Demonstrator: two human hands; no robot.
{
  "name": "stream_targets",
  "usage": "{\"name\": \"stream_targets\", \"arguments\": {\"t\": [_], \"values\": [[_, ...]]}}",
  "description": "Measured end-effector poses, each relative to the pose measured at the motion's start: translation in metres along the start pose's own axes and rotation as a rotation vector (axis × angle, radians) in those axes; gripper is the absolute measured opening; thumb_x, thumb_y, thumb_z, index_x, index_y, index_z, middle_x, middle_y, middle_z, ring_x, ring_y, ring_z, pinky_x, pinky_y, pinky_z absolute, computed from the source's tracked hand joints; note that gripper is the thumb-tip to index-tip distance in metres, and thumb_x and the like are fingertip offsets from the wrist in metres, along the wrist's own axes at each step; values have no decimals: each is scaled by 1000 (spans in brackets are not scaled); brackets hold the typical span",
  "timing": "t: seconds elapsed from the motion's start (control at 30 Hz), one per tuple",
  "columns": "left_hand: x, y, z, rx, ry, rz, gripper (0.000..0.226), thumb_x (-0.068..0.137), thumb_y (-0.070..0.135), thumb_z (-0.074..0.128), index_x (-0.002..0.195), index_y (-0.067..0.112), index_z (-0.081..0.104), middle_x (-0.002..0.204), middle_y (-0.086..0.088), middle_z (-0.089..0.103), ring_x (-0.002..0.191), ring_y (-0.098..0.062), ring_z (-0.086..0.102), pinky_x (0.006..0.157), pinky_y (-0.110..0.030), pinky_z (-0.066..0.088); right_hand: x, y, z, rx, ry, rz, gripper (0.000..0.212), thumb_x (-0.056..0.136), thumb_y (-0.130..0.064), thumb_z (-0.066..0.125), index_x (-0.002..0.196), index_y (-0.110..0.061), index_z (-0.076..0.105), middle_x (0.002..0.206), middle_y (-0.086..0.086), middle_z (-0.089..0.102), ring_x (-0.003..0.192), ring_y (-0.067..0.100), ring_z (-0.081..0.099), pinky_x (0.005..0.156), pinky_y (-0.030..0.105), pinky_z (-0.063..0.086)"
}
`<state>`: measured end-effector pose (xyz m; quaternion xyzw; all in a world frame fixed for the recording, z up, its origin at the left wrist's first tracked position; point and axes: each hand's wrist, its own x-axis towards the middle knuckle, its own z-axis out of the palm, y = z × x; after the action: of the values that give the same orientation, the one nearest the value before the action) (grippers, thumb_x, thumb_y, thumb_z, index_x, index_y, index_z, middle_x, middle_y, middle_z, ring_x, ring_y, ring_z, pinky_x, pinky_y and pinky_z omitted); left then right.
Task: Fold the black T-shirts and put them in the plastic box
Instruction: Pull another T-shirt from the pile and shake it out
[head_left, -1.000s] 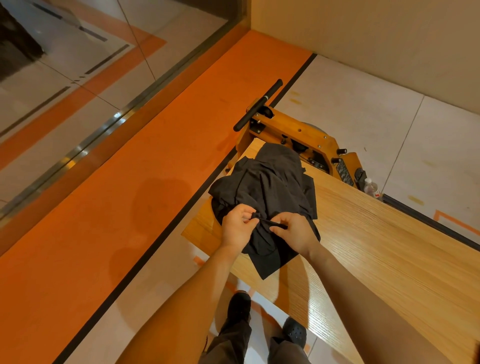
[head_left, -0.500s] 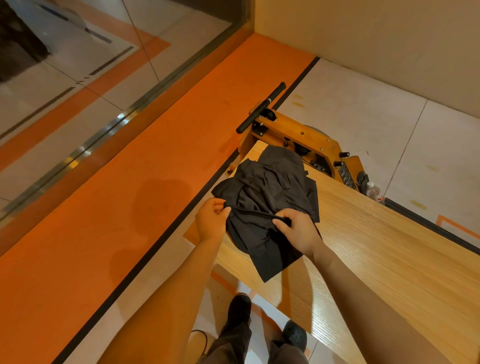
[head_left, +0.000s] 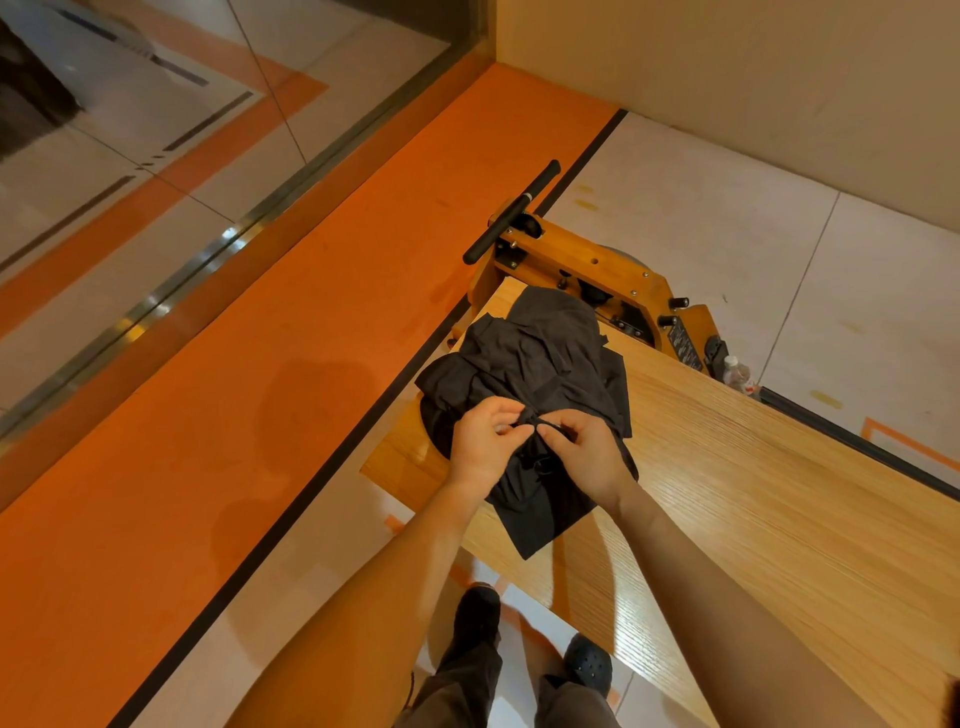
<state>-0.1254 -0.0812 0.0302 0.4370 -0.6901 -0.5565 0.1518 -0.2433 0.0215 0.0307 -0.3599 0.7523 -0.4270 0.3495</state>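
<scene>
Your left hand and right hand meet over the near middle of the heap of black T-shirts, fingertips almost touching. Each hand pinches a small fold of the same dark cloth between thumb and forefinger; neither is flat or idle.

The heap sits at the far-left end of the wooden counter, close to its corner, with one corner of cloth trailing toward you past your wrists. The heap lies directly under and just beyond your hands, its long axis running away from you along the counter toward the orange machine behind it. Both hands are equally near; the left covers the side toward the counter's edge, the right the side toward the open counter.

As a judgement, you are finding an edge or collar to pull one shirt free, so the next move likely calls for drawing your hands apart across that axis and lifting.

Count: two hands, one heap. How many shirts it holds cannot be told, since the layers are bunched together, though there seem to be several. The plastic box is not in view. One small bottle stands on the floor beside the machine.
</scene>
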Motion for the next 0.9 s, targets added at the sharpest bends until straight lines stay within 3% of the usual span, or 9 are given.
{"name": "stream_targets", "arguments": {"t": [0.37, 0.57, 0.7, 0.8, 0.9], "values": [[-4, 3, -1, 234, 36, 11, 9, 83, 14, 73, 91, 13, 69, 74, 11, 60, 67, 2, 55, 59, -3, 41, -3, 5, 2, 98, -27, 77, 22, 87, -4, 69, 95, -23, 75, 94, -4, 74, 90, 15, 69, 90, 44, 56], [-3, -3, -5, 200, 107, -17, 11, 83, 12, 74, 93, 10, 69, 74, 8, 60, 67, 0, 56, 61, -5, 43, -5, 15, 0, 32, 77, 181, 21, 85, 4, 64, 89, -15, 72, 91, -2, 72, 88, 14, 67, 87, 36, 55], [0, -4, -14, 182, 139, -49, 14, 85, 13, 72, 98, 8, 68, 82, 4, 62, 75, -7, 59, 70, -17, 49, -6, 20, -3, 38, 149, 228, 24, 84, 7, 59, 82, -14, 70, 85, -2, 71, 83, 13, 67, 81, 31, 53], [1, -4, -21, 197, 144, -66, 15, 87, 14, 70, 100, 10, 67, 84, 7, 60, 77, -4, 57, 64, -8, 43, -7, 23, -2, 65, 181, 232, 20, 85, 6, 59, 86, -10, 71, 87, 2, 72, 85, 15, 68, 83, 31, 53], [1, -5, -24, 189, 161, -73, 15, 88, 14, 69, 101, 9, 67, 84, 7, 60, 77, -4, 56, 64, -9, 42, -7, 21, 1, 55, 233, 189, 18, 90, 2, 60, 90, -12, 70, 91, 1, 71, 89, 15, 66, 87, 28, 50]]}}
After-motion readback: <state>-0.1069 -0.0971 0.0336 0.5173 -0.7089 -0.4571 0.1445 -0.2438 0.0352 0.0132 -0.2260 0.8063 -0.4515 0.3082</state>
